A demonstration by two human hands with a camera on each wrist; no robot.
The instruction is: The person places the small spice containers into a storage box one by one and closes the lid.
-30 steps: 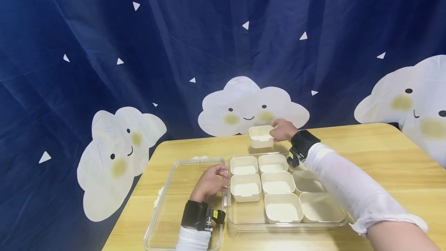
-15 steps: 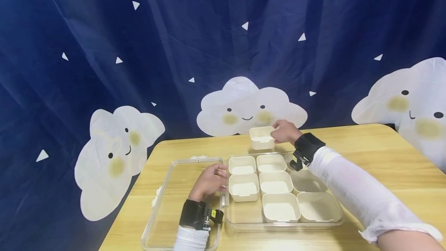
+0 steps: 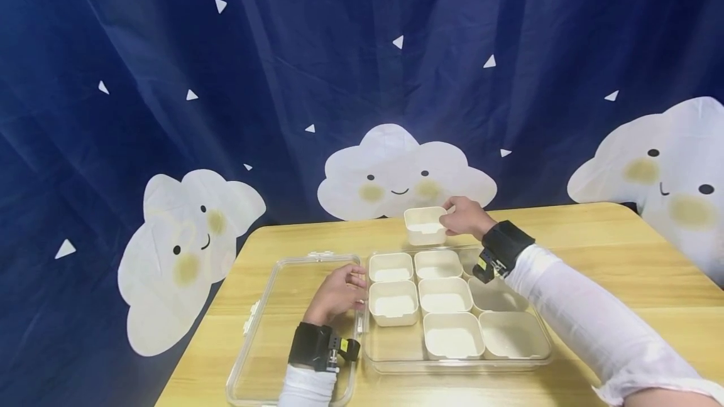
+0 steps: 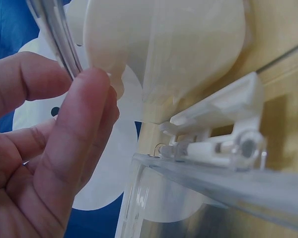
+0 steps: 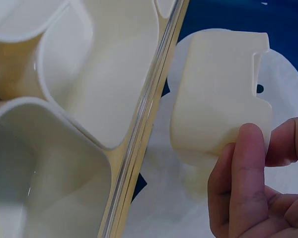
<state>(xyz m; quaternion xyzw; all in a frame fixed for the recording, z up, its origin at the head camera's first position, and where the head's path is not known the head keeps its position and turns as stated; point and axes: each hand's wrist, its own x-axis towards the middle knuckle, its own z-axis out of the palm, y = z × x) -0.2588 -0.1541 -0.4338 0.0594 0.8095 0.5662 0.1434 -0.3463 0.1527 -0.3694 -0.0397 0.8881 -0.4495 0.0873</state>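
My right hand (image 3: 465, 217) pinches a small cream plastic bin (image 3: 425, 231) at its right side, just beyond the far edge of the clear storage box (image 3: 396, 367). In the right wrist view the same bin (image 5: 213, 89) shows its notched rim, thumb on one face and fingers on the other. Inside the box, several matching bins (image 3: 454, 335) stand in rows; my right forearm covers part of the right column. At the box's left wall, my left hand (image 3: 338, 294) pinches the clear rim (image 4: 57, 34) between thumb and fingers.
A clear lid (image 3: 234, 357) with white latches lies flat left of the box, under my left forearm. A white hinge (image 4: 218, 119) joins it close to my left hand. Behind the wooden table (image 3: 588, 237) hangs a blue curtain (image 3: 362, 49) with clouds.
My right hand and the bin it holds have sunk slightly, and the right wrist has shifted right. The left hand keeps its place at the box. The head view has drifted a little.
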